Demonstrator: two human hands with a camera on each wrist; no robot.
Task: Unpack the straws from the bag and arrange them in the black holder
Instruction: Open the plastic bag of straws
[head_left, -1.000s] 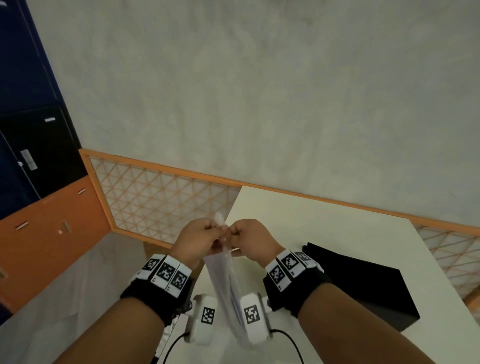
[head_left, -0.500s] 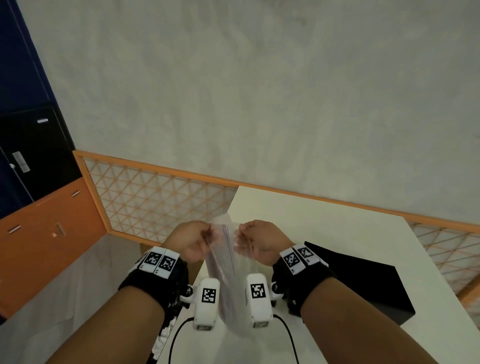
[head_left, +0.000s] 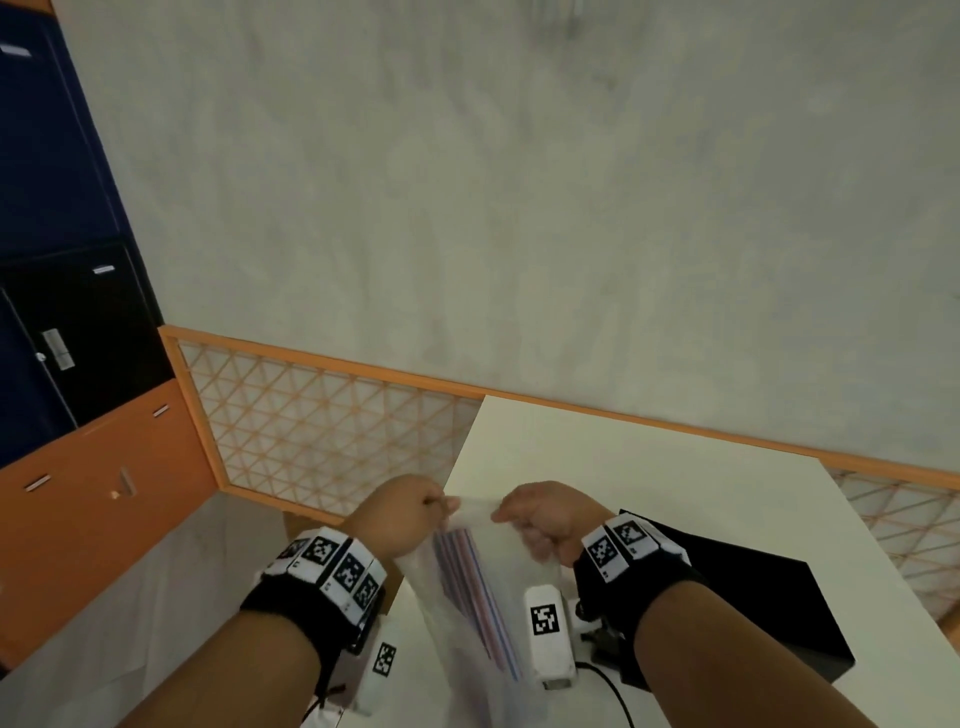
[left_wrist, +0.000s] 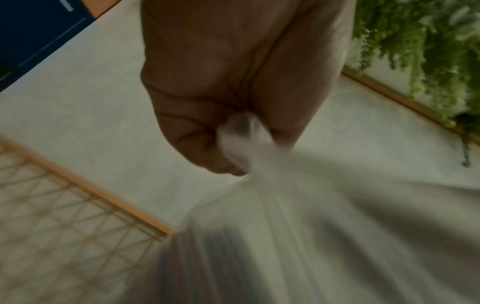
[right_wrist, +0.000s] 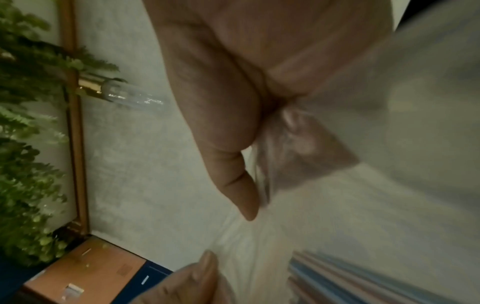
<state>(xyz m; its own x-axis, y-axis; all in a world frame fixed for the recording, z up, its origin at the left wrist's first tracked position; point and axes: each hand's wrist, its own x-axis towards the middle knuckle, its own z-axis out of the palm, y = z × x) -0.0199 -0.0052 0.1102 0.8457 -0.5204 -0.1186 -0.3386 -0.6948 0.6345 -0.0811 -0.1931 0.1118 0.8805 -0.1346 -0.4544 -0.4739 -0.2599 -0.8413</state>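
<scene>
A clear plastic bag (head_left: 467, 597) hangs between my two hands above the near edge of the white table (head_left: 649, 467). Red and blue straws (head_left: 475, 582) lie inside it, slanting down to the right. My left hand (head_left: 410, 514) pinches the top left corner of the bag (left_wrist: 244, 139). My right hand (head_left: 540, 519) pinches the top right corner of the bag (right_wrist: 280, 148), and the mouth is stretched between them. The straws (right_wrist: 363, 275) show blurred through the plastic. The black holder (head_left: 753, 587) lies on the table behind my right wrist.
An orange-framed lattice panel (head_left: 322, 415) runs behind the table below a grey wall. Orange and dark blue cabinets (head_left: 78, 415) stand at the left. Green foliage (right_wrist: 28, 144) hangs nearby in the wrist views. A black cable (head_left: 613, 691) trails from my right wrist device.
My hands have pulled apart, stretching the top of the bag wide. One second ago they were pinched together at its top. The straws now show more plainly.
</scene>
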